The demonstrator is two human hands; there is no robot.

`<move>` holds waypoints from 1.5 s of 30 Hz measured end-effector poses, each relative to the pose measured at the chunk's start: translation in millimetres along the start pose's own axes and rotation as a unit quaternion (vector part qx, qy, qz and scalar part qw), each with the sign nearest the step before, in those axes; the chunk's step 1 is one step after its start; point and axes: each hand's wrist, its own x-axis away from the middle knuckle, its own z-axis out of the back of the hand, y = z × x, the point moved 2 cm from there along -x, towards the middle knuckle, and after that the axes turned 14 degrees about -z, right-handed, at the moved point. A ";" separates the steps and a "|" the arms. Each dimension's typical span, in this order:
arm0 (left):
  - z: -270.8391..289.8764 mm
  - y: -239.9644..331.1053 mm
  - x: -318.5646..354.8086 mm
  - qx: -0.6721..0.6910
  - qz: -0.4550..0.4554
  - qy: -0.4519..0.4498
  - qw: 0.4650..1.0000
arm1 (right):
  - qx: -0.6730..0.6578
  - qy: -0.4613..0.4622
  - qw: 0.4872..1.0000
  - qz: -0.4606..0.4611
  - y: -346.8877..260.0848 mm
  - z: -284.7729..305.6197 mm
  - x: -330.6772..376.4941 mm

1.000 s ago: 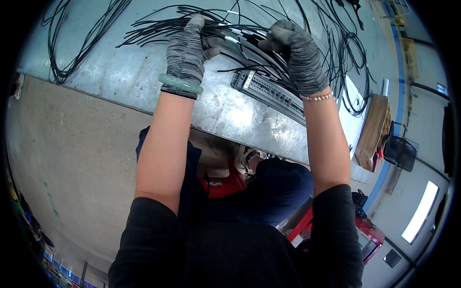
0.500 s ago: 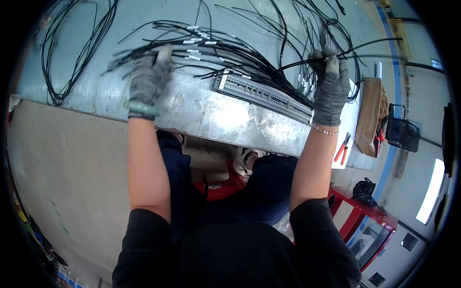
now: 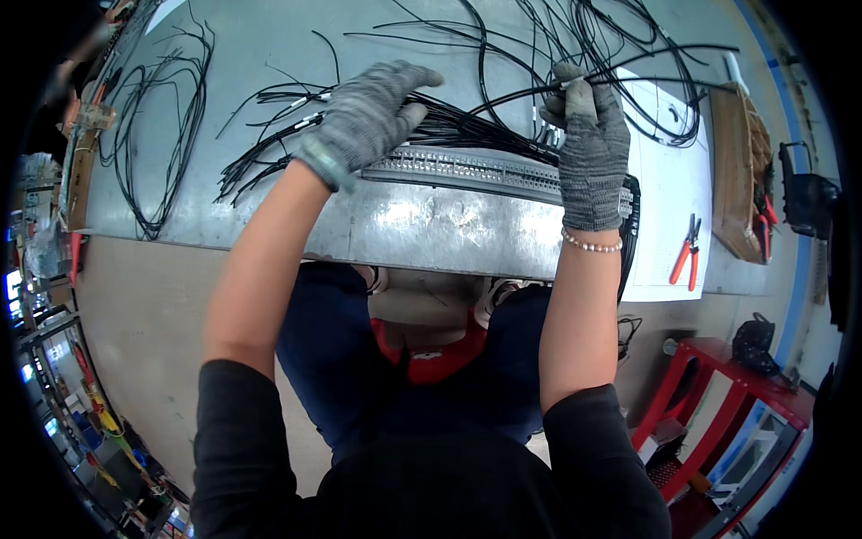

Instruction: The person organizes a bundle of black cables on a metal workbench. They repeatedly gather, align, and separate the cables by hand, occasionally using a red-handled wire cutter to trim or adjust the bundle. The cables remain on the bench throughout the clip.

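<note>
Grey perforated strip (image 3: 467, 171): long, narrow, lying across the metal table (image 3: 269, 54) near its front edge; taken here as the landmark for every place below.

Bundle of black wires (image 3: 467, 130): lies along the far side of the strip, touching it; the strands fan out loose past the strip's left end and loop away beyond its right end.

Left hand (image 3: 364, 121): grey knit glove; rests palm down on the wire bundle over the strip's left part, fingers curled over the strands and pressing them; whether the fingers close fully round the bundle cannot be told; the bundle runs out from under the hand toward the strip's right end.

Right hand (image 3: 588, 148): grey knit glove, bead bracelet at the wrist; over the strip's right end; thumb and fingers pinched on a single black wire (image 3: 646, 67) at its pale tip, the wire arching away beyond the strip's right end.

Loose coil of black wire (image 3: 157, 135): on the table well left of the strip.

White paper sheet (image 3: 669, 198): just right of the strip; red-handled pliers (image 3: 687, 251) lying on it.

Wooden box (image 3: 741, 171): beyond the sheet, further right of the strip.
</note>
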 end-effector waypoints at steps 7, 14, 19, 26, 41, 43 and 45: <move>-12.0 50.1 -27.7 0.157 0.096 0.014 0.983 | 0.011 -0.093 0.994 0.063 -10.2 -9.2 4.3; -10.2 74.8 -35.7 0.098 0.118 0.018 0.988 | 0.081 -0.065 0.984 0.145 -21.6 11.5 7.4; -12.5 68.7 -40.3 0.166 0.120 -0.005 0.979 | 0.068 -0.045 0.997 0.010 -25.4 33.0 -0.4; -2.5 108.3 -73.5 0.253 0.110 0.014 0.961 | 0.039 -0.058 0.997 -0.043 -25.7 38.1 -4.6; -8.8 72.9 -46.2 0.081 0.099 0.038 0.991 | -0.010 -0.016 1.000 0.001 -28.2 29.7 4.9; -12.2 63.7 -36.3 0.110 0.138 0.044 0.983 | -0.017 -0.019 1.000 0.018 -29.7 26.9 6.1; -13.4 57.1 -32.0 0.195 0.206 0.056 0.957 | -0.015 -0.041 0.999 0.015 -31.2 26.2 5.3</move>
